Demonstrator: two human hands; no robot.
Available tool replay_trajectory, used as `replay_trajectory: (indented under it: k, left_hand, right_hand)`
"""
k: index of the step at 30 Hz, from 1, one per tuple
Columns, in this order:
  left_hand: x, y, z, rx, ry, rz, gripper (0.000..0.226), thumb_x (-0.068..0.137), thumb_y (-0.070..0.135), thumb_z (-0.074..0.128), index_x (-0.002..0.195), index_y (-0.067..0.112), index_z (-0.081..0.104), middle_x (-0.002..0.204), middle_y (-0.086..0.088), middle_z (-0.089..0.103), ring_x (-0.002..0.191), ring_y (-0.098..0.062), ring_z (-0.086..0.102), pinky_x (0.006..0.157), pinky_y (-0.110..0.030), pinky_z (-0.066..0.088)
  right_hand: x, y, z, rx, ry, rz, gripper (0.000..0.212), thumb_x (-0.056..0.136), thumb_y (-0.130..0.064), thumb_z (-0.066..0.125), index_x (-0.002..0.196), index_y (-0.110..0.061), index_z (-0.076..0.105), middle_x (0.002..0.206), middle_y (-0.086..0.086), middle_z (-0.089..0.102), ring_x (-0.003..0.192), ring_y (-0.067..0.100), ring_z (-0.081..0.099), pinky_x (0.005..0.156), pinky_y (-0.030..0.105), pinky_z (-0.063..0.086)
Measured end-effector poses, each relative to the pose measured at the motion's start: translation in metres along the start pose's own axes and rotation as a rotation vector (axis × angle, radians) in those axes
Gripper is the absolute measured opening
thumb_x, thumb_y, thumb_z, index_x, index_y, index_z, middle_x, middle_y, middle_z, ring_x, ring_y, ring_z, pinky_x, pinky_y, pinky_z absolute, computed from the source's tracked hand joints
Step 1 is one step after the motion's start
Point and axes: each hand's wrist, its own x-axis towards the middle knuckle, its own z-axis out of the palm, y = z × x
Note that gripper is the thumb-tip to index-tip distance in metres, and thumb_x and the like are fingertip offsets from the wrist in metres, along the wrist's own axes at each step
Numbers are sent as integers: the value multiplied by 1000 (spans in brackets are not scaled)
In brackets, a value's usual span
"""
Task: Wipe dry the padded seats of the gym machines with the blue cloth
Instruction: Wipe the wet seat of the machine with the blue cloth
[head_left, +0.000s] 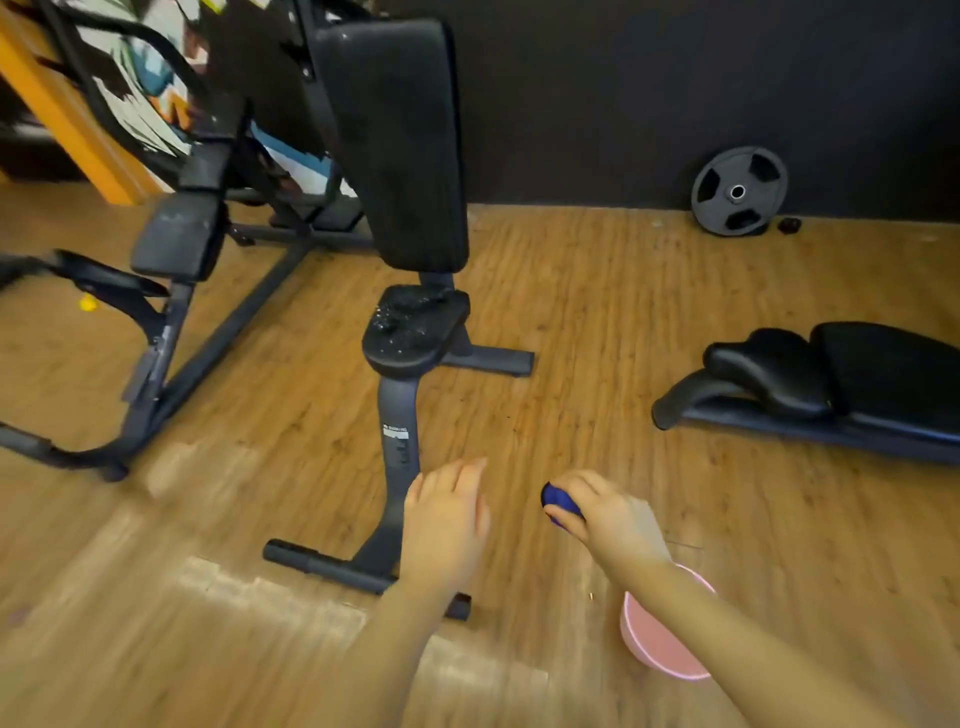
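My right hand (605, 512) is out in front of me with its fingers (576, 488) curled tight round the balled-up blue cloth (560, 503), only a small wad of it showing past my knuckles. My left hand (447, 519) hangs beside it, apart from it, fingers relaxed and holding nothing, in front of the grey curved steel post (397, 441) of the gym machine.

The small black padded seat (415, 332) sits on top of that post, ahead of both hands and well apart from the cloth, with water droplets shining across its surface. Right behind it rises the tall black padded backrest (400, 140). Off to my right lies a low black padded bench (841, 379) on the wooden plank floor (597, 291).

Under my right forearm stands a pink plastic bucket (660, 649). 1 black weight plate (738, 191) leans against the dark wall.
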Motion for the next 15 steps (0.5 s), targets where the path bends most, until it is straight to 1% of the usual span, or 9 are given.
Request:
replay_trajectory:
  k: [2,5,7,10,13,15]
  left_hand:
    - [23,-4,-37,27,38,11,40,86,13,64,126,15,61,116,0,65,106,-25,61,97,-49,46]
    - [61,-17,-62,54,70,28,37,90,17,58,126,16,60,120,0,64,110,-24,60,100,-50,45]
    - [86,-23,-65,63,86,3,36,91,17,58,126,17,60,122,1,63,113,-24,59,104,-51,42]
    - [130,-31,-57,60,125,-20,35,90,15,60,125,16,62,122,1,63,114,-24,59,105,-49,38]
    - [180,-40,-46,70,146,-38,34,90,15,60,124,16,63,124,0,63,116,-24,58,107,-49,36]
    - [212,-48,-39,65,144,-87,33,92,15,58,125,17,62,127,0,61,120,-23,55,110,-48,32]
  right_hand:
    - [34,-20,-23,45,-8,10,38,87,-52,43,92,-24,69,91,-12,67,71,10,66,40,24,46]
    - [82,-33,-35,93,1,2,38,91,-50,41,96,-23,68,95,-11,66,77,13,65,44,28,49]
    - [108,-33,-34,127,2,-9,37,92,-48,41,97,-22,67,96,-10,66,79,14,65,46,30,51]
    - [148,-23,-21,130,2,-57,36,92,-45,42,96,-20,68,96,-9,65,78,14,65,45,29,50]
    - [197,-5,-1,112,-40,-93,36,91,-46,41,97,-21,68,97,-10,65,79,14,65,45,29,50]
    - [235,7,14,133,-81,-80,38,92,-47,39,98,-22,68,99,-10,64,81,13,65,48,28,49]
